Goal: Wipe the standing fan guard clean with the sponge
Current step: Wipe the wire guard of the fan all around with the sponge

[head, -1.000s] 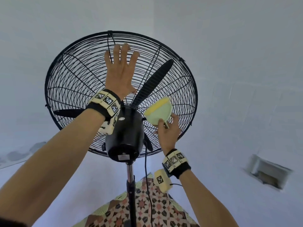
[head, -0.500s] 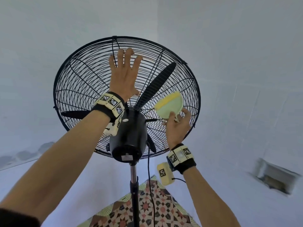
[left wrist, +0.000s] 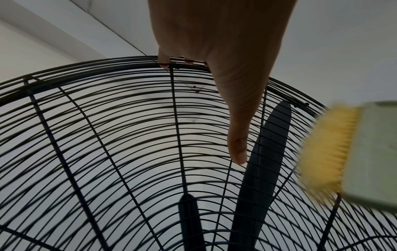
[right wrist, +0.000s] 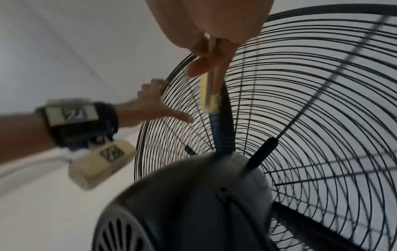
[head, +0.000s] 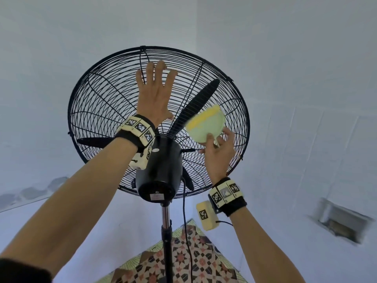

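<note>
Black motor housing sat at the centre of the back of the fan guard, on a chrome pole with a black cord hanging beside it. Patterned mat lay on the floor below; a wall vent was low on the right. White walls all round. Dark blades sat behind the wires, one slanting up just left of the sponge.

Left hand was flat against the upper guard, fingers spread and straight, tips near the top rim, thumb out to the side. Right hand pinched the sponge by its lower edge and held it against the right half of the guard, well apart from the left hand, right of the motor.

Sponge was rounded, pale green face with a yellow layer, blurred. Guard was thin black wire in concentric rings with radial spokes, domed. Both wrists wore black bands with printed marker tags.
</note>
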Motion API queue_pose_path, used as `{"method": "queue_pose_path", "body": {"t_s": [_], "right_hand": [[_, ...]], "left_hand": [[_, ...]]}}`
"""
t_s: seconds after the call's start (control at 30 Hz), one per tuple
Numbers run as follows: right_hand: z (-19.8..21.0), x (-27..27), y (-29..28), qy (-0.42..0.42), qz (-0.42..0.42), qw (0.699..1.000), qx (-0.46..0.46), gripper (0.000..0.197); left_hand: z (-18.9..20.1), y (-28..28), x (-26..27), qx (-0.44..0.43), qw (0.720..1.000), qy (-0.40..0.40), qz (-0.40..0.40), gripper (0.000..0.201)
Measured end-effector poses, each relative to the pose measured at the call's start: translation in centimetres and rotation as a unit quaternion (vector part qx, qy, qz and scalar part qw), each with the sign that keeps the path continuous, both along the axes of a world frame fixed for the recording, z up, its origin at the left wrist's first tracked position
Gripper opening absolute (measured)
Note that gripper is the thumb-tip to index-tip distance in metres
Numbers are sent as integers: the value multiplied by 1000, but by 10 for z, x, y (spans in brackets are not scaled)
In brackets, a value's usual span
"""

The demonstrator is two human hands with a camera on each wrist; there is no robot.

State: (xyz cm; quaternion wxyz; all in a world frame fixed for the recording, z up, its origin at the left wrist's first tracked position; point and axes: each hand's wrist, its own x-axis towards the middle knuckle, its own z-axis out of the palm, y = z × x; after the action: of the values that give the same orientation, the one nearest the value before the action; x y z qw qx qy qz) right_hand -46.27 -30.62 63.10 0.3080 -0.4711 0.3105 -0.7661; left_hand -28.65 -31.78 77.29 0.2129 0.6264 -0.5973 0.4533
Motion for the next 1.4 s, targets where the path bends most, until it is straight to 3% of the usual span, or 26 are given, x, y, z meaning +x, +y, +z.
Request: {"method": "queue_pose_path", "body": {"t_s": [0.13, 0.27, 0.37, 0.5, 0.6, 0.67, 0.77, 0.9, 1.0, 1.13, 1.3, 1.4], "right_hand": [[-1, 15, -6, 205, 36, 977, -47, 37], [-8, 19, -17, 324, -50, 944, -35, 26], [-23, 22, -20, 322, -88, 942, -9, 25], [-12, 22, -13, 333, -8, 941, -57, 28], [-11, 22, -18, 376, -65, 922, -70, 21], [-19, 23, -18, 368, -99, 924, -38, 16], [-23, 22, -13, 346, -86, 934, -8, 18], [-9, 21, -9, 374, -28, 924, -69, 25], [-11, 19, -14, 398, -70, 913, -64, 23], [-26, 16, -17, 366, -100, 925, 8, 19], [-1, 15, -8, 325, -24, 944, -47, 28], [3, 18, -13, 347, -71, 935, -29, 26]], "left_hand": [[-1, 2, 2, -15, 1000, -10, -8, 131], [2, 5, 6, -18, 1000, -12, -22, 122], [4, 6, 8, -21, 999, -7, -29, 119], [4, 4, 7, -26, 999, -7, -31, 118], [3, 4, 6, -30, 999, -3, -43, 115], [3, 5, 6, -27, 999, 3, -41, 115], [3, 5, 6, -25, 999, 9, -39, 116], [2, 3, 6, -41, 998, 3, -47, 115], [1, 4, 6, -42, 998, 1, -48, 114], [3, 7, 6, -36, 998, 9, -45, 116], [2, 5, 5, -46, 998, 7, -52, 114], [1, 7, 5, -44, 998, 8, -52, 113]]}}
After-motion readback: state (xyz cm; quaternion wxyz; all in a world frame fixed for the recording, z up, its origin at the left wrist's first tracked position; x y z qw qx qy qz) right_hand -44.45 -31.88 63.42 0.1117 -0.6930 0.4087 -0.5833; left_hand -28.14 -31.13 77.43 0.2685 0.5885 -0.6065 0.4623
